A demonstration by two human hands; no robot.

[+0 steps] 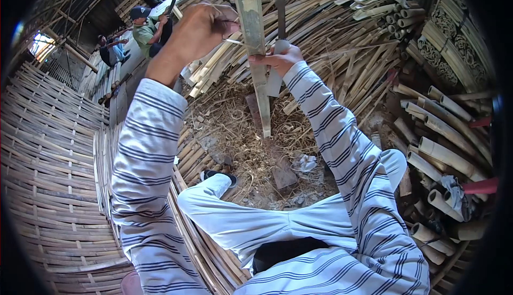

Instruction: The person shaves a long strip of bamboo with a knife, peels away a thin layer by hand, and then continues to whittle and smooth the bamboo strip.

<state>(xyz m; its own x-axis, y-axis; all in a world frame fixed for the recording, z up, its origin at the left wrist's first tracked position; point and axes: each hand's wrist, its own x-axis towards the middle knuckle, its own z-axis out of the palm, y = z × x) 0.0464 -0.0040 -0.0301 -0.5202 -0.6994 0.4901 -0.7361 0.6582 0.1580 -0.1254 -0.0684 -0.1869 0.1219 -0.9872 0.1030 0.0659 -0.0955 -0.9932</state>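
A long flat bamboo piece stands nearly upright in front of me, its narrow tip pointing down over the shavings. My right hand is closed on its right edge, with the thumb across the front. Just left of the piece, my left hand is raised, its fingers pinched around something small that I cannot make out. A thin pale sliver sticks out below those fingers towards the bamboo. Beside my right hand, a pale flat piece hangs behind the bamboo, below a dark upright bar.
Bamboo strips are heaped ahead, and cut bamboo tubes lie at the right. A woven bamboo panel spreads across the left. Shavings cover the ground. A person in a cap sits at the upper left, another person farther back.
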